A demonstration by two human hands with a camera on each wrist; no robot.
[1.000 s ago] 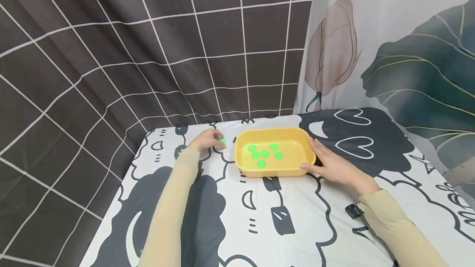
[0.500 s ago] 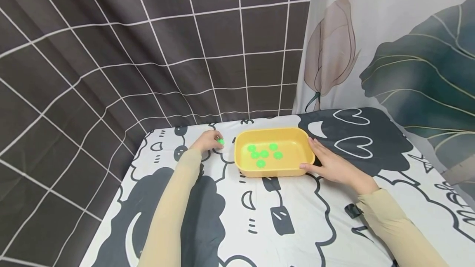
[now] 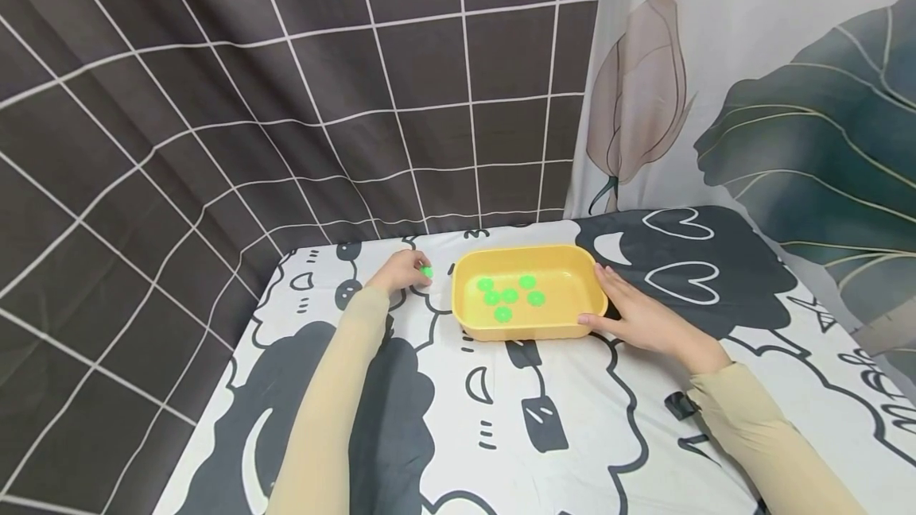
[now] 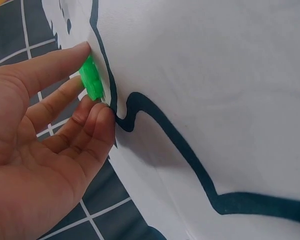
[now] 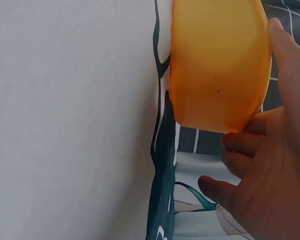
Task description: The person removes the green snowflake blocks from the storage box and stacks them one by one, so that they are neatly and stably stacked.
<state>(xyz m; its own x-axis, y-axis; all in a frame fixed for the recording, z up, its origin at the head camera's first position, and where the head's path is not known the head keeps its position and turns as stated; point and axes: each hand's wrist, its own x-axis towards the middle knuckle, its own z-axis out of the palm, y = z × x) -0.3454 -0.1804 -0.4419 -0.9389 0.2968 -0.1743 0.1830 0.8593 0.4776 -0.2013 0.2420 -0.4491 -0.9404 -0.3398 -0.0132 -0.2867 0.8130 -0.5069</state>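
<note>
At the left of the yellow plastic tub [image 3: 529,333], my left hand [image 3: 402,270] pinches a small green plastic piece [image 4: 91,79] between thumb and fingers, close to the cloth. The other left fingers curl below it in the left wrist view. Several green notched discs [image 3: 510,296] lie flat inside the tub, toward its left half. My right hand [image 3: 644,316] holds the tub's right end, thumb on the near rim and fingers along the far side. Seen from the right wrist, the tub's outer wall [image 5: 220,65] is smooth, with fingertips against it and the little finger apart.
A white cloth with dark cartoon drawings [image 3: 494,396] covers the table. Behind and to the left hangs a dark curtain with a white grid [image 3: 343,133]. A pale curtain with leaf prints [image 3: 809,125] hangs at the back right.
The left fingers have shifted slightly around the green piece, and less of it shows in the head view. The tub, the discs in it and the right hand stay in place.
</note>
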